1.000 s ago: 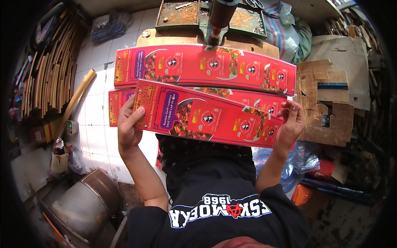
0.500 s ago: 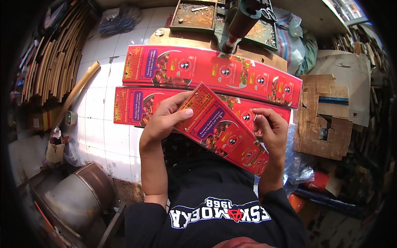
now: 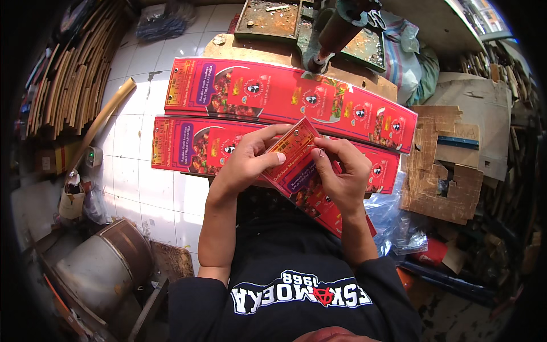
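My left hand (image 3: pixel 242 162) grips a long red printed card strip (image 3: pixel 301 178) near its gold-coloured end, thumb on the printed face. The strip slants down to the right above my lap. My right hand (image 3: pixel 345 176) is closed in a pinch at that end's right edge, with a small shiny bit at its fingertips, too small to name. It covers part of the strip's middle. Beyond lie two similar groups of printed strips, a far one (image 3: pixel 279 97) and a nearer one (image 3: pixel 191 145), partly hidden by my hands.
Past the strips stands a machine with a dark metal cylinder (image 3: pixel 342 28), beside metal trays (image 3: pixel 268 20) holding small bits. Torn cardboard (image 3: pixel 419 165) lies at right, clear plastic (image 3: pixel 393 222) near my right arm. Stacked boards (image 3: pixel 74 74) and a metal drum (image 3: pixel 102 262) are at left.
My right hand has moved left and up with the small bit, from beside the strip to its gold-coloured end. My left hand has shifted slightly right with the strip.
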Demonstrator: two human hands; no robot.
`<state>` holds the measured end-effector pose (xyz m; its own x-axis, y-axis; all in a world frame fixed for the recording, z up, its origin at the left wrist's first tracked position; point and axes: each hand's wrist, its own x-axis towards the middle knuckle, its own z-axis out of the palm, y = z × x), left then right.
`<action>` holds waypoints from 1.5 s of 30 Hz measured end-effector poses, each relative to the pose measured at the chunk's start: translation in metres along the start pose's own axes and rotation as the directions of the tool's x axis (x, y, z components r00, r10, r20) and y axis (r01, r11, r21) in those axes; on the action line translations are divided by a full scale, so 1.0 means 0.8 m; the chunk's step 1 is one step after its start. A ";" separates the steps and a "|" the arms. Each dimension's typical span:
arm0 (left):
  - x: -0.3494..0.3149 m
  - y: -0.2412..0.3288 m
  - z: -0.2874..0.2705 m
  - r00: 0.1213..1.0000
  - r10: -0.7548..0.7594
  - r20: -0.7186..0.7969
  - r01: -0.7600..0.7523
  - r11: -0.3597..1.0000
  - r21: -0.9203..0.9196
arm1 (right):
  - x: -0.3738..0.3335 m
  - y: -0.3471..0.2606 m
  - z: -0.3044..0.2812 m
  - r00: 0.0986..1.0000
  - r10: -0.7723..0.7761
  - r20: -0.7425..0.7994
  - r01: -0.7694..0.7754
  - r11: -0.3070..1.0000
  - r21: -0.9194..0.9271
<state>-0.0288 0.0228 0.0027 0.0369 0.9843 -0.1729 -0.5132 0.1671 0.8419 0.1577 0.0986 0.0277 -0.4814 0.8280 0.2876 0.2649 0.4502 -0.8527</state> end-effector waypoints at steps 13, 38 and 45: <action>0.001 -0.021 0.002 0.984 0.159 -0.080 -0.149 0.982 0.117 | 0.005 0.013 0.002 0.959 0.274 -0.076 -0.248 0.937 0.247; 0.009 -0.065 0.030 0.960 0.263 -0.095 -0.277 0.938 -0.206 | 0.018 -0.007 0.005 0.990 -0.138 -0.021 0.131 0.972 -0.193; 0.007 -0.061 0.031 0.952 0.296 -0.078 -0.303 0.948 -0.094 | 0.014 0.002 0.007 0.969 -0.245 -0.008 0.233 0.930 -0.286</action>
<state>0.0176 0.0219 -0.0269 -0.1836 0.9820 0.0447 -0.5788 -0.1447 0.8025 0.1481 0.1070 0.0271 -0.5252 0.6949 0.4912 0.3730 0.7068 -0.6011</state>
